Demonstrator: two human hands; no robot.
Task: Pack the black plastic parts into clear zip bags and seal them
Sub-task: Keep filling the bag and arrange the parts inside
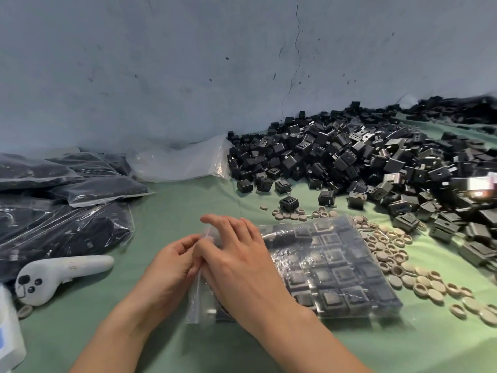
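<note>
Lower centre: left hand (172, 267) curled, thumb and fingertips pinching the zip edge of a clear zip bag (357, 238). Just right of it and touching it, right hand (239, 262) palm down, fingers straight and slightly spread, pressed on the bag's mouth end. Bag lying flat on the green cloth (174, 200), right of centre, filled with packed black parts (333, 278) in neat rows. Along its upper and right edges, scattered beige round caps (403, 265). Beyond, at right and upper right, a heap of loose black plastic parts (349, 157) against the blue-grey wall (188, 63). Centre, by the wall, empty clear bags (183, 160). At left, filled bags (67, 205) piled up; below them a white handheld controller (61, 273); at the lower left edge, part of a white box (8, 332).
</note>
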